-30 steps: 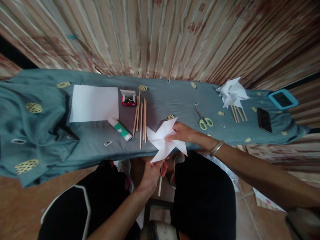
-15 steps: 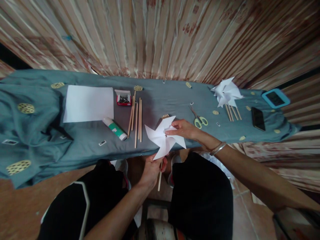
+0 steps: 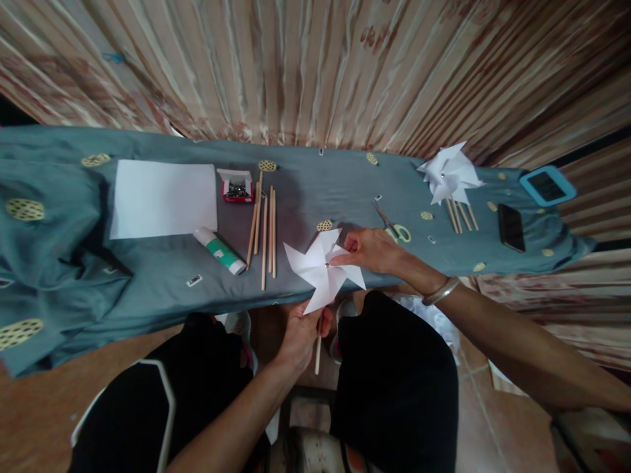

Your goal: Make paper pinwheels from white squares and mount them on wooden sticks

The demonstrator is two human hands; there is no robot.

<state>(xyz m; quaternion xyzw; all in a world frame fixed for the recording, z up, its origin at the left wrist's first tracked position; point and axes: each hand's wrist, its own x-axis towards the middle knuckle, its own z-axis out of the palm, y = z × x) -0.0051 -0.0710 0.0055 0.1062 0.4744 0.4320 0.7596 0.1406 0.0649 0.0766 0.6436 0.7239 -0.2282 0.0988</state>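
Over the table's front edge, a white paper pinwheel (image 3: 323,279) faces up, with a round silver pin head at its centre. My left hand (image 3: 302,334) is closed around its wooden stick (image 3: 318,355), just below the blades. The stick's lower end pokes out under my fingers. My right hand (image 3: 372,251), wearing a bangle on its wrist, has its fingers bent together at the pinwheel's right-hand blade. Its fingertips lie close to the pin head and partly cover the paper.
The cloth-covered table (image 3: 335,187) holds white paper (image 3: 165,200), a glue stick (image 3: 219,251), a box of pins (image 3: 237,188) and several wooden sticks (image 3: 265,243). Rightward are scissors (image 3: 397,231), several stacked pinwheels (image 3: 451,174), a phone (image 3: 511,226) and a blue-framed device (image 3: 547,185).
My right hand has shifted slightly right and its fingertips have drawn back a little from the pin head. The pinwheel stays in my left hand. The camera view has moved slightly.
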